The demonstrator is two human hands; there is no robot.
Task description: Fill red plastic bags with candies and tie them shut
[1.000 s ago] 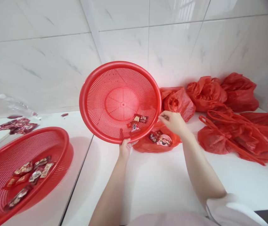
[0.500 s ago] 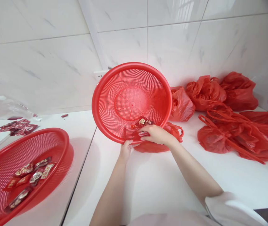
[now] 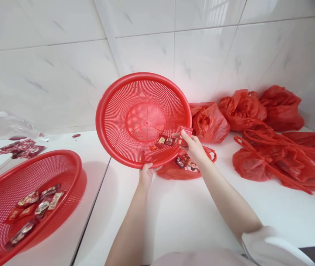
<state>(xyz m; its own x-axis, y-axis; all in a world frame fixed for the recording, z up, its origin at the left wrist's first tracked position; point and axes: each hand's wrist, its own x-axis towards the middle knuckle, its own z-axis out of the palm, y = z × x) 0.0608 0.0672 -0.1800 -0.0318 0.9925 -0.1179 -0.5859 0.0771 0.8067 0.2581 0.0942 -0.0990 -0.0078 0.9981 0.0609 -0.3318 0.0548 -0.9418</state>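
A round red mesh basket [image 3: 143, 79] is tilted up facing me, with my left hand [image 3: 146, 175] gripping its lower rim. Some small wrapped packets [image 3: 162, 140] rest inside at the lower right. Between the thumb and fingers of my right hand [image 3: 192, 145] is a red packet [image 3: 185, 136], at the basket's right rim. Just below that hand lies an open red plastic bag [image 3: 171, 172] on the white table, with dark and pink packets [image 3: 186, 162] showing in it. The bag is partly hidden behind the basket.
A second red basket [image 3: 74, 162] holding several packets [image 3: 42, 207] stands at the left. Behind it are a pile of red packets [image 3: 21, 149] and clear plastic [image 3: 21, 125]. Several full red bags [image 3: 242, 111] line the wall and the right side.
My right hand has come up and out of the basket to the right with the red packet. The basket has shifted left, and packets in the bag below now show.
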